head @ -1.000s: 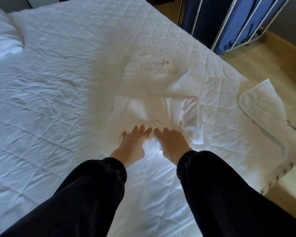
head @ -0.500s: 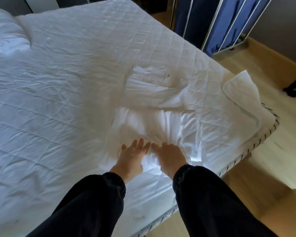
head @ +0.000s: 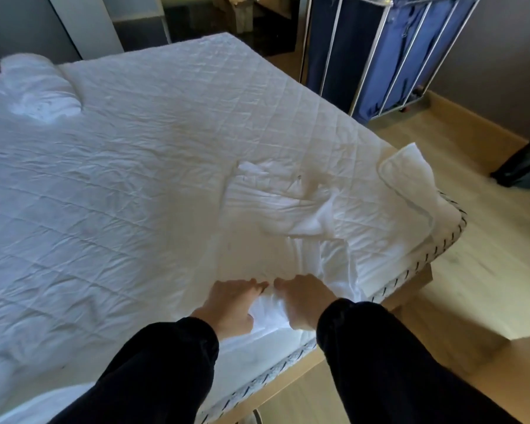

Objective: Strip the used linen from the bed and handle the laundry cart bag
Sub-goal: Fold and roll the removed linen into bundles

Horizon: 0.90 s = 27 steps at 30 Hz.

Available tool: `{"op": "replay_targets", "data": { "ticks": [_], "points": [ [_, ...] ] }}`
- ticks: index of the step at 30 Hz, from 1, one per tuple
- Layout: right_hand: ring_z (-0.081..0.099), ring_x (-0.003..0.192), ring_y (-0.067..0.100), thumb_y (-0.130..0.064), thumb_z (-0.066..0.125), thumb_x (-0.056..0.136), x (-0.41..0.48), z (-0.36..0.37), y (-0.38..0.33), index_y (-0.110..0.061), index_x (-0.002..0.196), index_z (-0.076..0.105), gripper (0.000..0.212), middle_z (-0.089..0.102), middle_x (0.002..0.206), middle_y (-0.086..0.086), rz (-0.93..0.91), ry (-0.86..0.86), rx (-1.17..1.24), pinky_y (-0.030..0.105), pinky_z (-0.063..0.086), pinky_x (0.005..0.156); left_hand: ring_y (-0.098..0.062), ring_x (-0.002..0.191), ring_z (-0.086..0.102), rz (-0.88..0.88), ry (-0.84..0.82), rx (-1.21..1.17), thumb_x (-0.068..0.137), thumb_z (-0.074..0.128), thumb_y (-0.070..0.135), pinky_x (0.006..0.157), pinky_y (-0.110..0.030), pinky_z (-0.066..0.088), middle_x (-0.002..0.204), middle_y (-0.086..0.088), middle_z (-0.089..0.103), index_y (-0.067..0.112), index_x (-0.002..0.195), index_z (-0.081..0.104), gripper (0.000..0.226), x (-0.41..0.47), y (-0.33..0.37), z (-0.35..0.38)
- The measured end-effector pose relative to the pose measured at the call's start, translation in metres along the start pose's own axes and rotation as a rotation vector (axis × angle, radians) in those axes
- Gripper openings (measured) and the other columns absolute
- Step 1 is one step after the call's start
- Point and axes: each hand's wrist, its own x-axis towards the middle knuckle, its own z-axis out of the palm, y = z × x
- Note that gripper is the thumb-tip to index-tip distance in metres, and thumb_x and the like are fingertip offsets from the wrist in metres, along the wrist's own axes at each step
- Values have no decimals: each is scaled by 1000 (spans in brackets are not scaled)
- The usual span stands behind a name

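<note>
The left hand (head: 230, 304) and right hand (head: 303, 301), side by side and clutching the bunched sheet (head: 315, 261), have dragged it to the near edge of the bed (head: 120, 179), so carrying it to the cart bag (head: 377, 56) at far right seems next.

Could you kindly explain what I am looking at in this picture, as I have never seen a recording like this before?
There is no machine here. A person wears one wide-angle camera on the head, so the picture looks forward and down at their own arms in dark sleeves. The left hand and right hand sit close together near the bed's edge, with fingers curled into a loose piece of white linen that bunches up between them. The linen lies on the quilted mattress cover, whose corner is folded back. A pillow lies at the far end. Beyond the bed, on the wooden floor, stands the laundry cart with its blue bag.
</note>
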Motion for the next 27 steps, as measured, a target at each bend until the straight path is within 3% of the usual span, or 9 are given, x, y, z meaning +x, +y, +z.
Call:
{"op": "replay_targets", "data": {
  "ticks": [3,8,12,15,17,19,21,24,27],
  "points": [
    [62,98,30,-6,59,78,18,-37,11,-15,118,52,41,63,107,8,6,-20,50,30,46,75,-16,128,47,-14,81,-72,80,51,13,97,-29,39,140,10,48,28,142,38,65,17,-12,-27],
    [55,87,22,-3,53,78,57,-97,39,-22,111,48,38,57,105,3,88,66,238,31,43,69,-28,112,58,38,433,164,61,70,12,95,-49,43,129,-10,56,13,128,53,69,47,-30,-59],
    [52,98,24,-4,53,80,81,-137,65,-23,125,42,50,53,113,1,139,161,141,32,35,80,-35,130,37,-22,623,257,62,59,-1,109,-62,21,143,-20,36,11,138,41,79,79,-31,-78],
    [48,111,31,-6,57,79,99,-129,79,-18,133,39,59,49,122,8,208,443,-119,40,32,93,-37,143,20,13,562,276,84,53,21,112,-64,13,155,-19,23,11,147,31,68,105,-33,-72],
    [40,127,38,-10,60,83,115,-114,86,-10,141,33,64,41,137,20,248,586,-221,49,30,106,-36,147,6,12,511,262,92,38,38,112,-66,10,159,-16,10,13,152,21,67,128,-42,-64],
    [14,143,39,-20,47,94,130,-102,89,-9,150,18,64,16,154,25,251,541,-143,53,12,116,-34,147,0,-39,467,210,91,31,43,111,-67,7,161,-13,5,15,153,15,70,155,-53,-59],
    [-4,147,36,-33,29,102,146,-91,96,-15,153,8,59,-3,159,20,225,491,-47,51,-1,117,-32,148,0,-92,415,168,93,22,45,111,-68,1,161,-10,2,19,153,8,68,184,-65,-56],
    [-13,146,35,-47,20,101,167,-74,112,-21,153,-4,63,-15,159,14,223,392,-4,50,-4,117,-28,147,-12,-147,319,96,96,6,48,112,-64,-9,161,-4,-12,27,151,-11,61,221,-79,-51],
    [-12,145,38,-52,17,100,194,-62,130,-26,152,-7,64,-15,159,10,242,251,30,52,-2,117,-26,145,-22,-172,162,10,98,7,48,110,-65,-10,158,-2,-25,33,149,-18,58,251,-87,-40]
  ]
}}
